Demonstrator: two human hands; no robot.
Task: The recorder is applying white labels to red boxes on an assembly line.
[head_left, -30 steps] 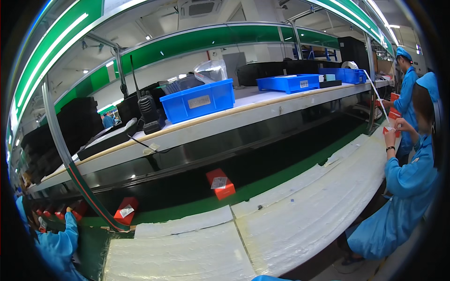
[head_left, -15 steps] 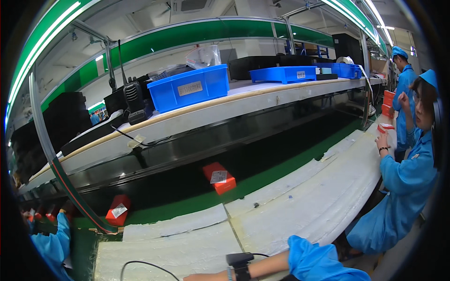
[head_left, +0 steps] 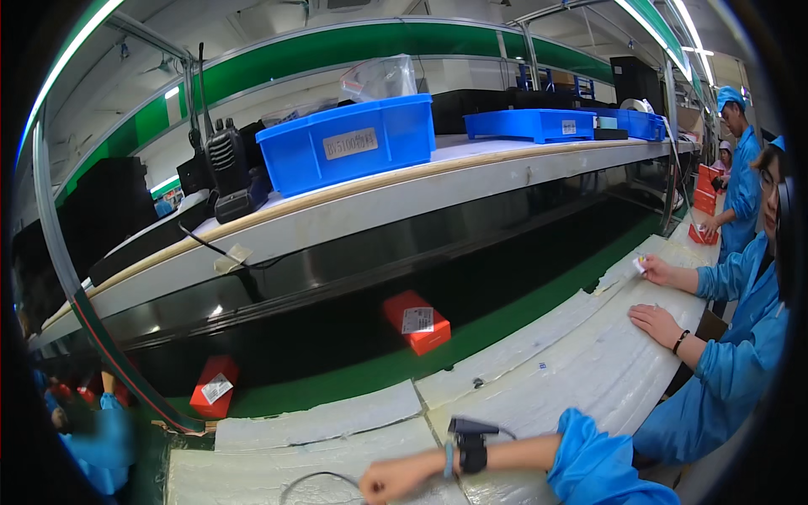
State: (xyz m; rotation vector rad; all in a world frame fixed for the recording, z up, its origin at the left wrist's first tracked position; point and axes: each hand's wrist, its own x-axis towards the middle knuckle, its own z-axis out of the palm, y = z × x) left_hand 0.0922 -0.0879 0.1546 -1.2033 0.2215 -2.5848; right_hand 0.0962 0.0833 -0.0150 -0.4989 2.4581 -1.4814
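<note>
Box (head_left: 418, 323) lay beyond your right hand (head_left: 396, 478), long axis slanting away leftward, your grip curled, whether around anything I couldn't tell.

Through my head view I got even, fairly bright light from the tube lights (head_left: 691, 38) at the upper edges. The pale surface (head_left: 547, 391) showed clearly, while the green belt (head_left: 497, 316) sank into near-black shadow under the shelf (head_left: 471, 183). Small glints dotted the dark panel (head_left: 379, 244). The right hand (head_left: 402, 477) looked slightly soft, a sleeve (head_left: 105, 442) at lower left badly smeared. Fisheye curvature bent straight edges, and black closed the corners.
</note>
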